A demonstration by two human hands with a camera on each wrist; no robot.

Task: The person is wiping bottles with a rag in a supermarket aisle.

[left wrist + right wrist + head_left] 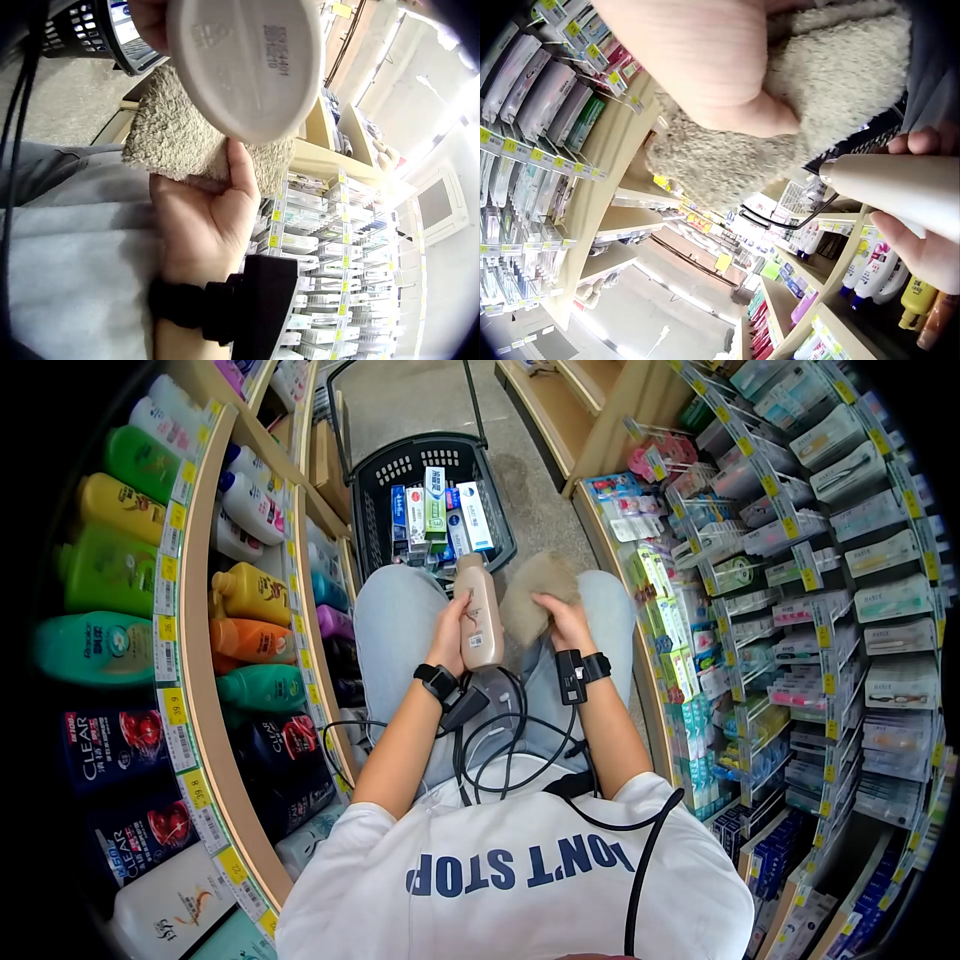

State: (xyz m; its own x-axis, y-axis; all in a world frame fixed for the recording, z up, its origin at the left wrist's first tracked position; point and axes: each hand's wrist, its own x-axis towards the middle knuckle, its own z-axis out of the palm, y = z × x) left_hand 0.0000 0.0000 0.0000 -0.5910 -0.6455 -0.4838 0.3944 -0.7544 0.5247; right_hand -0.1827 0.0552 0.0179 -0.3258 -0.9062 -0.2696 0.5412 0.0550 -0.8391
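Observation:
A beige shampoo-type bottle (481, 622) stands nearly upright over the lap, cap end toward the basket. My left hand (450, 632) grips its side, thumb across the front. In the left wrist view the oval base of the bottle (247, 64) faces the camera, with stamped print on it. Just right of it, my right hand (570, 623) pinches a fluffy beige cloth (535, 585), thumb on top. The right wrist view shows the cloth (840, 75) folded over under the thumb, beside the bottle (900, 187).
Ahead of the knees sits a black shopping basket (405, 452) holding several boxes (435, 510). Shelves of bottles (115, 570) line the left side; racks of small packaged goods (800, 610) line the right. Black cables (500, 760) lie across the lap.

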